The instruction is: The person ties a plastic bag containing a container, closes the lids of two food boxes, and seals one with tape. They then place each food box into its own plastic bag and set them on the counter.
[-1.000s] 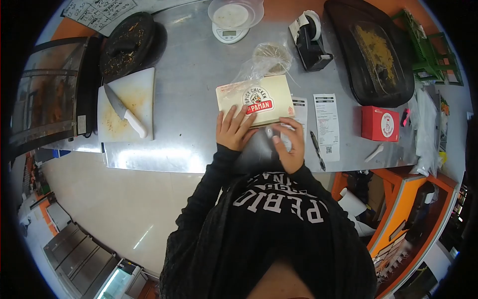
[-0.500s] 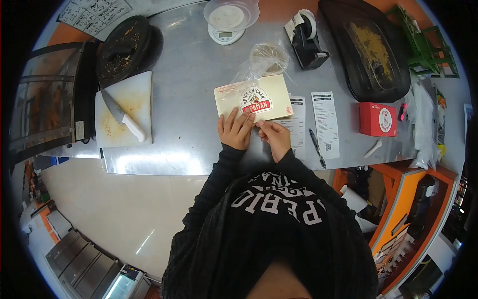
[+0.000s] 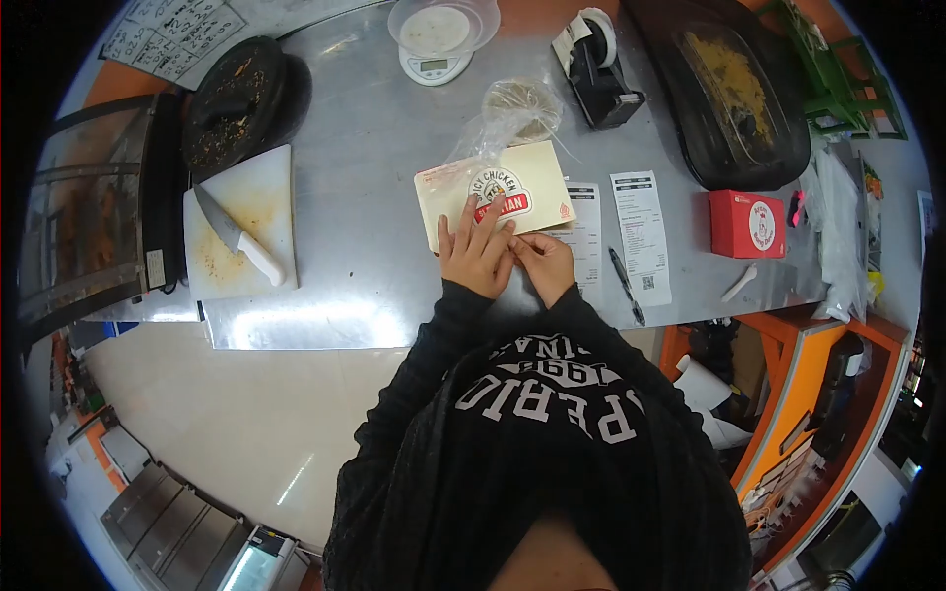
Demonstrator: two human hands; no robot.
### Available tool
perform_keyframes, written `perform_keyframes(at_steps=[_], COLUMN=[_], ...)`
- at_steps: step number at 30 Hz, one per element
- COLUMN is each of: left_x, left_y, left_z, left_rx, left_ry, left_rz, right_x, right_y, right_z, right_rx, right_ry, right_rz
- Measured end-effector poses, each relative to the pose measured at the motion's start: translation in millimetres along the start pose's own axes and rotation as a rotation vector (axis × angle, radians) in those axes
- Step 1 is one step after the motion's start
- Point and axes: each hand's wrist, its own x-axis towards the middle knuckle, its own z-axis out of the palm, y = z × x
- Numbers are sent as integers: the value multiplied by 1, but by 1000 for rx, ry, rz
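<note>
On box (image 3: 537,177): left fingers (image 3: 482,215) spread flat; right fingers (image 3: 519,247) touch edge.

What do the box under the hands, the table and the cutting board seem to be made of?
Box: probably matte printed cardboard, flat with creased edges. Table: likely brushed steel, grey with soft reflections. Cutting board: apparently white plastic, stained orange.

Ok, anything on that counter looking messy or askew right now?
The cream box under the left hand lies skewed to the counter edge. The white cutting board is smeared orange, with a knife lying on it.
</note>
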Motion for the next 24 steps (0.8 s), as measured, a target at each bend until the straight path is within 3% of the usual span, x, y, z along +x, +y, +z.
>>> perform_keyframes(at_steps=[3,6,9,12,15,18,19,24], left_x=[7,10,8,6,6,7,8,12], left_y=[-1,-4,-10,-15,-17,-15,-14,-3], left_z=[-2,-1,11,20,20,21,19,9], left_rx=[-50,-56,18,71,112,138,134,202], left_ry=[-75,-41,4,32,37,29,22,-66], left_rz=[48,83,121,162,201,220,215,208], right_x=[-2,0,7,-1,-13,3,9,23], right_y=[-8,-6,-5,-32,-58,-61,-57,-25], right_z=[-2,-12,-18,-27,-43,-62,-67,-71], right_rx=[-438,-868,-963,-1110,-819,-892,-1048,-897], right_ry=[65,84,57,-163,179,-68,-139,26], right_rz=[-136,-454,-504,-224,-778,-919,-955,-1151])
